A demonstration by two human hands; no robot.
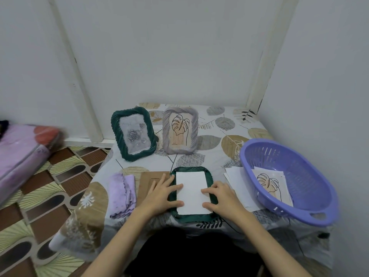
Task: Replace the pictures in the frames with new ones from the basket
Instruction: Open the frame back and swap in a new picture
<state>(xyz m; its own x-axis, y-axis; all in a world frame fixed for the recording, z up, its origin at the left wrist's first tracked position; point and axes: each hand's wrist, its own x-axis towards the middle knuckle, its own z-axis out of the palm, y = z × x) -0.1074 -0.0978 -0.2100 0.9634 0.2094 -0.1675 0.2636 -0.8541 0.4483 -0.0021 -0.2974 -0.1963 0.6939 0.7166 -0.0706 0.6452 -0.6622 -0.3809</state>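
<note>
Dark green ribbed plastic forms the frame [192,216] laid face down at the near edge of the bench [229,124], and a white sheet [192,191], blank side up, is seated in its recess. The left hand [159,194] and the right hand [220,195] are spread flat, fingertips pressed on the sheet's two side edges, with nothing gripped in either. The step in hand is judged to be the seating of a picture into the open frame. A brown backing board [147,181] lies just left of the frame, partly under the left hand, so the next move probably calls for the board to be lifted and fitted over the sheet without shifting it. The purple basket [311,188] is set to the right, a leaf drawing [269,183] inside it. A second green frame [133,133] and a grey frame [180,129] are stood upright further back.
</note>
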